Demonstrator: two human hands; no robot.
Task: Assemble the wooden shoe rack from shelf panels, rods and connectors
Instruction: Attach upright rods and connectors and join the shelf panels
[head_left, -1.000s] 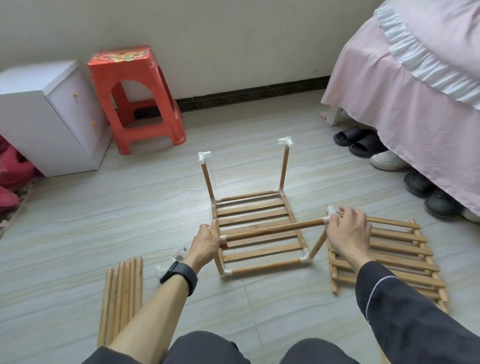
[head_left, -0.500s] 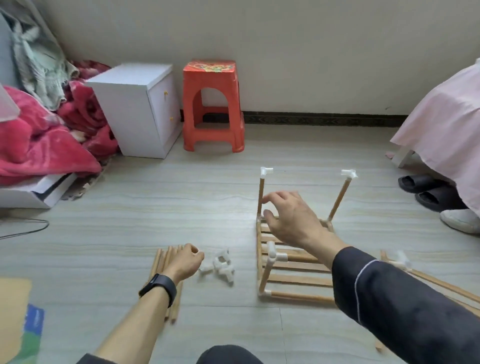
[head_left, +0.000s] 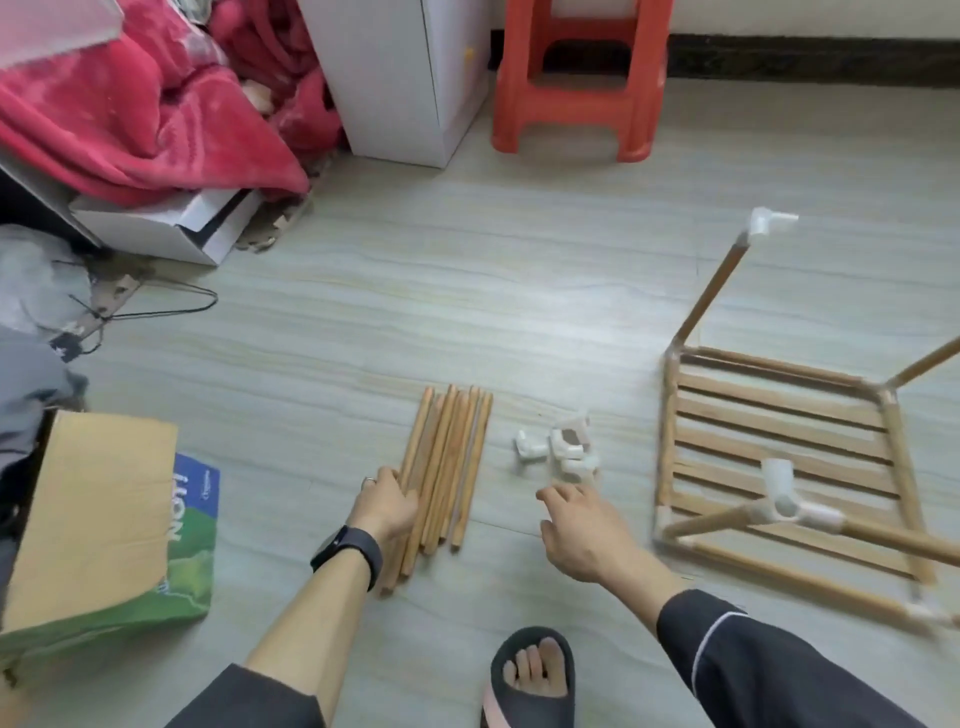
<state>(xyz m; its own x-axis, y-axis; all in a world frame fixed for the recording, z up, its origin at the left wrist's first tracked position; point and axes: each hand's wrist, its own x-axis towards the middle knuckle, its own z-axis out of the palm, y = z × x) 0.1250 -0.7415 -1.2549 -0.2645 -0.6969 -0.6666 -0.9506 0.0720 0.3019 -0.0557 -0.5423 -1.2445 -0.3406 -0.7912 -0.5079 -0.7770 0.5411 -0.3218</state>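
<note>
Lower centre, my left hand (head_left: 387, 503) touches the rods (head_left: 451, 462), grip I cannot tell; my right hand (head_left: 577, 526) hovers, fingers released, beside the connectors (head_left: 563, 453).

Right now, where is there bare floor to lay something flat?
Widest bare floor: beyond the rod bundle, bordered by the white cabinet and red stool, the rack frame on the right. Crowded: between bundle and frame, where connectors lie beside the right hand.

Pale streaked floor (head_left: 467, 291) runs to a light wall (head_left: 810, 15) with a dark baseboard (head_left: 810, 57). A red plastic stool (head_left: 571, 106) stands beside a white cabinet (head_left: 395, 78); a red blanket (head_left: 145, 114) is heaped at left, a cardboard box (head_left: 104, 514) nearer.
</note>
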